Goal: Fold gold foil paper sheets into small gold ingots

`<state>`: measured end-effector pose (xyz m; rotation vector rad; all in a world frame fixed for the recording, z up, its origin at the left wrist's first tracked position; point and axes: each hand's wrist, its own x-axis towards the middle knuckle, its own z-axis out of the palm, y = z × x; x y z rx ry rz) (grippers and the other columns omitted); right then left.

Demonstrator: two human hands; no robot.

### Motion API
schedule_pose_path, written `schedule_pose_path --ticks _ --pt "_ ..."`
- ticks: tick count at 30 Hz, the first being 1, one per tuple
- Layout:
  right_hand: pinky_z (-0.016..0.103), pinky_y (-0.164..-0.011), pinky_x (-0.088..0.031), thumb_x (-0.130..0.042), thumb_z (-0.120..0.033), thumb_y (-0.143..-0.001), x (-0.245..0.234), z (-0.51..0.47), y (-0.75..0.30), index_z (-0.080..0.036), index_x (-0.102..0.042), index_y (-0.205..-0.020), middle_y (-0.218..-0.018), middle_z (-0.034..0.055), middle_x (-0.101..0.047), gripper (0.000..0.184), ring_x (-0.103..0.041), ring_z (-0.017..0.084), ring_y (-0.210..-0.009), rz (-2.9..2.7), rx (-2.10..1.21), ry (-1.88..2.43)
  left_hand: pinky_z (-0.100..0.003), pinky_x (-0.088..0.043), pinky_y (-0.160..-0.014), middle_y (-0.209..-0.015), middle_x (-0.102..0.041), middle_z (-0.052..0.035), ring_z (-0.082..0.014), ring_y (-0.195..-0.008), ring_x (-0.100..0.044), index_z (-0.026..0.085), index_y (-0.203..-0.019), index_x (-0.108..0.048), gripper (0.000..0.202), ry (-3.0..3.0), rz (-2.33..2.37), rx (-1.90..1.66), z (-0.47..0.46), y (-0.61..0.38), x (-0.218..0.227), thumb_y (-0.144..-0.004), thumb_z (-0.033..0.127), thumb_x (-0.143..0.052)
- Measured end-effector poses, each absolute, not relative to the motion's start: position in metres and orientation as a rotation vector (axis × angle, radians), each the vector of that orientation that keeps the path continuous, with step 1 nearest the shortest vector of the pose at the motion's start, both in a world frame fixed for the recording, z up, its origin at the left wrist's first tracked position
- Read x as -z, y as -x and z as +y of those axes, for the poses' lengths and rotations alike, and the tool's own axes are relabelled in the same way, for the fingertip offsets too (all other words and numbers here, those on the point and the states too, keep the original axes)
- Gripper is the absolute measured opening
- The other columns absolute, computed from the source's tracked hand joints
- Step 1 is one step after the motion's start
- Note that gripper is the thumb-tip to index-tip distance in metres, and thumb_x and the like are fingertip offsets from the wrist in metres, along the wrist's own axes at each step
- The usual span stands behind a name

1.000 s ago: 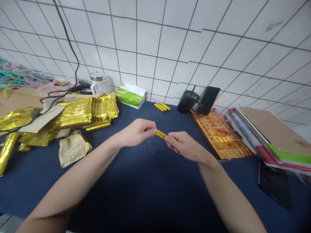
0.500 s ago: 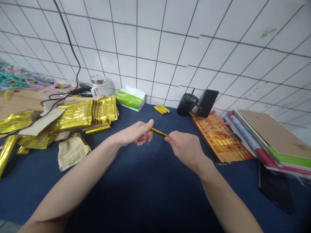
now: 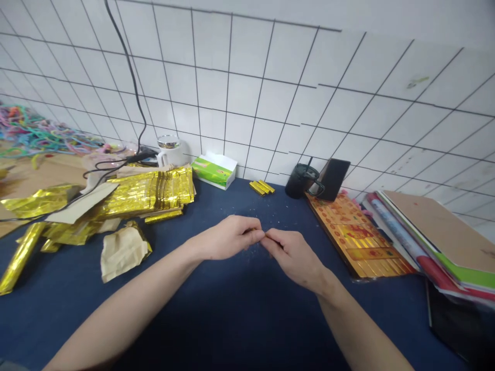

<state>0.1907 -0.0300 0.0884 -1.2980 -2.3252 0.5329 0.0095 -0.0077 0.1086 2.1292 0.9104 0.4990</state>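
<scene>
My left hand [image 3: 234,237] and my right hand [image 3: 291,253] meet at the fingertips over the middle of the table. Both are closed, pinching a thin folded strip of gold foil paper that their fingers almost wholly cover. Beyond them, near the wall, lie several small folded gold strips [image 3: 262,187] side by side. To the left of my left hand is a crumpled piece of gold foil paper [image 3: 122,251], its pale backing up. A stack of gold foil sheets [image 3: 143,193] lies behind that piece.
Along the wall stand a white mug [image 3: 170,152], a green tissue pack [image 3: 214,171], a dark cup [image 3: 300,180] and a propped phone [image 3: 334,179]. An orange-gold printed pack [image 3: 356,232] and piled folders [image 3: 441,226] lie right. Small specks dot the blue tabletop [image 3: 232,314].
My hands have come together, and the gold strip that showed between them is now mostly covered by fingers. The camera view has tilted slightly, so everything sits a little lower.
</scene>
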Motion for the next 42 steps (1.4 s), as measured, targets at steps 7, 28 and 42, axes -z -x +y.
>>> schedule_pose_path --ticks 7,28,42 --pt "0.022 -0.048 -0.029 -0.038 -0.036 -0.089 -0.089 -0.035 -0.189 -0.020 -0.041 -0.060 -0.053 -0.0046 -0.043 0.033 -0.040 0.009 -0.048 -2.325 -0.481 1.302 -0.019 -0.028 -0.051 -0.056 -0.041 0.0054 -0.0077 -0.055 -0.038 0.016 -0.061 -0.044 0.030 -2.238 0.954 -0.604 -0.012 -0.012 -0.104 -0.087 0.029 -0.040" --pt "0.027 -0.054 -0.030 -0.033 -0.028 -0.093 -0.086 -0.031 -0.203 -0.018 -0.058 -0.070 -0.062 0.0028 -0.061 0.036 -0.055 0.013 -0.057 -2.421 0.407 1.301 -0.021 -0.032 -0.046 -0.045 -0.045 0.0035 -0.0082 -0.042 -0.041 0.013 -0.065 -0.054 0.053 -1.758 0.867 -0.540 0.012 0.003 -0.097 -0.088 0.054 -0.027" --pt "0.023 -0.050 -0.030 -0.041 -0.033 -0.087 -0.095 -0.030 -0.196 -0.019 -0.044 -0.060 -0.053 -0.0047 -0.046 0.031 -0.042 0.009 -0.049 -2.327 -0.638 1.348 -0.020 -0.029 -0.051 -0.057 -0.043 0.0056 -0.0080 -0.054 -0.039 0.016 -0.066 -0.046 0.023 -2.131 0.940 -0.513 -0.009 -0.014 -0.102 -0.086 0.026 -0.039"
